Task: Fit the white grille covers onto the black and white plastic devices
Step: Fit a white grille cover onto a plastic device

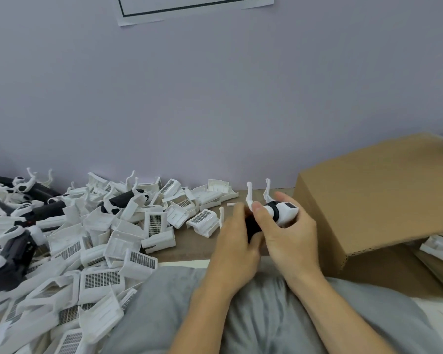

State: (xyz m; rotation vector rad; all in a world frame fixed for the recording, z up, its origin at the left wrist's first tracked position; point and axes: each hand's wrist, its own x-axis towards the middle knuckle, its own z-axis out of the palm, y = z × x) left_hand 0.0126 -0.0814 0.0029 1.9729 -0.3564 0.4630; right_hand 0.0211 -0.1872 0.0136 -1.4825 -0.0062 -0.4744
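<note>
Both hands hold one black and white plastic device with two white prongs point(271, 213) up between them, likely to steady it for a cover. The left hand point(237, 241) curls round its black body; the right hand point(289, 233) grips its white end. Left of the left hand, white plastic grille covers point(100, 277) lie heaped on the desk point(189, 249).

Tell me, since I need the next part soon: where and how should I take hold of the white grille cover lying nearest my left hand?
Grip the white grille cover across its two long side walls, coming from above. It lies apart from the pile on bare table, grille face up, so both sides look free for the fingers; the upright hook at its right end would likely get in the way.
</note>
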